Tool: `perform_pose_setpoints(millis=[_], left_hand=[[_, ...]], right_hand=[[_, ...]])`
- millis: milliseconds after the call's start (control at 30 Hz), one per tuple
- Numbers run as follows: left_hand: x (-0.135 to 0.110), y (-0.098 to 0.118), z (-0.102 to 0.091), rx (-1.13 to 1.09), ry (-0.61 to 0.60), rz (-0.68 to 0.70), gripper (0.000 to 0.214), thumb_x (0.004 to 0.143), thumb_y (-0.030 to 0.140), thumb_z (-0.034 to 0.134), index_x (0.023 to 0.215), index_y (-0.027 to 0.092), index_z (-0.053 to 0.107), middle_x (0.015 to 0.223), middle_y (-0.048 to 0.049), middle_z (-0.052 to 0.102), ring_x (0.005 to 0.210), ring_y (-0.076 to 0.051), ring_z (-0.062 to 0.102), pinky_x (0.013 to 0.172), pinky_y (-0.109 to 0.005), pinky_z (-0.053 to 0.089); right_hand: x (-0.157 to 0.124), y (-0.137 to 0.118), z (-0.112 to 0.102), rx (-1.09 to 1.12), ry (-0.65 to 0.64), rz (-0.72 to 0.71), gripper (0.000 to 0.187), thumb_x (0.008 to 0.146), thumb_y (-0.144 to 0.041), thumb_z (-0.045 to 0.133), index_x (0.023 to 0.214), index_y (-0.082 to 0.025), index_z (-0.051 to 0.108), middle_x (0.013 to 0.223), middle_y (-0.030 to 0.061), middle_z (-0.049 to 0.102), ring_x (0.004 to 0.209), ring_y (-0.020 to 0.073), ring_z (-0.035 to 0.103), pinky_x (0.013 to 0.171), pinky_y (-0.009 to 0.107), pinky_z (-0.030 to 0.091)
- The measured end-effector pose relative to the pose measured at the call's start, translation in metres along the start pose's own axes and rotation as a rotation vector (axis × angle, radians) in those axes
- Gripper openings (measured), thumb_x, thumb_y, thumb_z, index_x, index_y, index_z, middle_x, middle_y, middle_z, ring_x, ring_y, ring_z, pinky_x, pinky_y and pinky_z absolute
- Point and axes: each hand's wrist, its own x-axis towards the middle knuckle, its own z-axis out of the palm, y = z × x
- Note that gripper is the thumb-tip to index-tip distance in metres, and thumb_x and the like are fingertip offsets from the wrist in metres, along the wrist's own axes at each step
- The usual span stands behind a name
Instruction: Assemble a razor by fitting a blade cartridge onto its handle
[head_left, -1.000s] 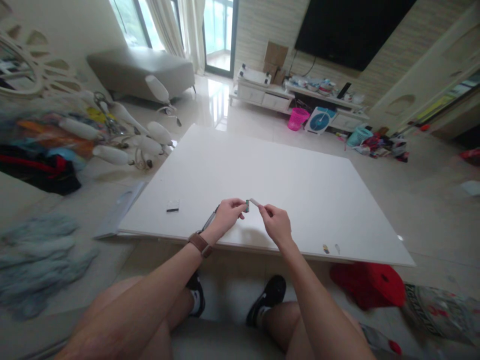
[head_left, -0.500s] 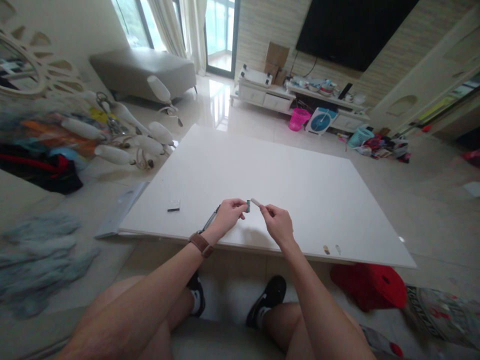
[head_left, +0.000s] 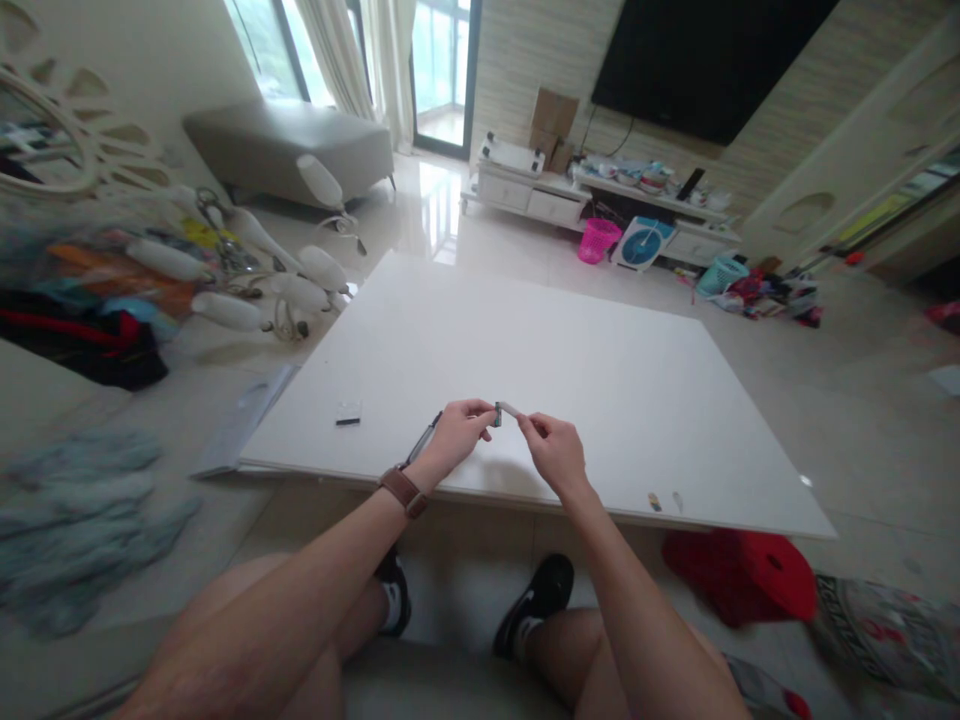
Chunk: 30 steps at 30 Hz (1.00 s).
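Note:
My left hand (head_left: pixel 457 437) pinches a tiny green-and-dark part (head_left: pixel 497 414) above the near edge of a large white table (head_left: pixel 615 380). My right hand (head_left: pixel 555 452) pinches a small pale strip (head_left: pixel 510 408) whose tip meets the little part. Both hands are closed in a pinch, close together. A brown watch strap sits on my left wrist. A dark pen-like tool (head_left: pixel 424 438) lies on the table just behind my left hand.
A small black-and-white item (head_left: pixel 347 414) lies on the table to the left. Two tiny bits (head_left: pixel 664 500) rest near the front right edge. A grey flat sheet (head_left: pixel 244 415) overhangs the left edge. A red object (head_left: pixel 739 575) lies on the floor at right.
Almost nothing differs. The pale strip in my right hand has come a touch closer to the small part in my left hand.

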Motion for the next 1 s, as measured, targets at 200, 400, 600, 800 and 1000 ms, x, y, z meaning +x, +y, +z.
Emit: perform_pose_setpoints(millis=[200,400,600,800,1000], left_hand=[[0.0003,0.0003,-0.0011,-0.001,-0.010,0.000,0.019,0.076,0.026,0.060,0.080,0.013,0.072,0.078,-0.0048,0.069,0.056,-0.010,0.057,0.057,-0.023,0.047],[-0.0001,-0.0007,-0.0008,0.007,-0.004,0.000,0.019,0.076,0.028,0.060,0.080,0.013,0.071,0.078,-0.0054,0.070,0.056,-0.010,0.057,0.057,-0.024,0.047],[-0.0011,0.0005,-0.0005,0.003,0.001,-0.001,0.019,0.076,0.028,0.061,0.079,0.013,0.071,0.078,-0.0054,0.069,0.055,-0.010,0.056,0.058,-0.024,0.047],[0.0005,-0.0007,0.0004,-0.002,0.002,-0.006,0.019,0.076,0.027,0.061,0.080,0.013,0.072,0.078,-0.0055,0.069,0.056,-0.010,0.056,0.057,-0.024,0.047],[0.0013,-0.0023,-0.0001,-0.009,-0.018,0.009,0.020,0.077,0.028,0.060,0.082,0.012,0.072,0.079,-0.0056,0.069,0.057,-0.010,0.056,0.058,-0.024,0.048]], right_hand=[[-0.0005,0.0002,-0.0008,-0.002,-0.021,-0.015,0.046,0.094,-0.055,0.048,0.069,-0.022,0.068,0.056,-0.0011,0.055,0.055,0.0119,0.044,0.055,0.026,0.024],[-0.0001,0.0010,-0.0026,-0.002,0.005,-0.005,0.047,0.094,-0.056,0.046,0.070,-0.021,0.068,0.057,-0.0002,0.057,0.056,0.0127,0.047,0.055,0.026,0.024],[0.0003,0.0022,-0.0017,-0.020,0.045,0.030,0.048,0.094,-0.057,0.045,0.072,-0.022,0.070,0.057,0.0002,0.058,0.055,0.0133,0.047,0.055,0.027,0.024],[-0.0012,0.0008,0.0016,-0.059,0.058,0.010,0.049,0.095,-0.056,0.044,0.070,-0.021,0.068,0.059,0.0010,0.059,0.056,0.0130,0.046,0.055,0.027,0.022],[-0.0009,0.0017,0.0021,-0.034,0.012,-0.024,0.048,0.095,-0.056,0.046,0.069,-0.021,0.067,0.059,-0.0002,0.058,0.055,0.0121,0.045,0.055,0.027,0.022]])
